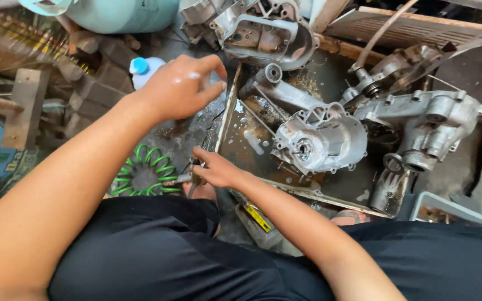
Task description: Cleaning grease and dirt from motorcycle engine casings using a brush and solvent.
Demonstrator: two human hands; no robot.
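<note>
My left hand [182, 86] hovers wet and loosely curled above the ground, just left of a shallow metal tray [227, 111], holding nothing. My right hand [214, 169] is closed on a small metal tool [195, 179] at the tray's near left corner, with a green coiled air hose [143, 175] beside it. In the tray lies a grey aluminium engine casing [319, 139] in oily liquid, with a long metal part [285, 92] behind it.
A second engine case [430, 122] rests on the tray's right side. Another open casing [266, 33] sits beyond the tray. A white bottle with a blue cap [140, 69] stands at the left, near a pale green cylinder [124, 14] and wooden scraps [23, 106].
</note>
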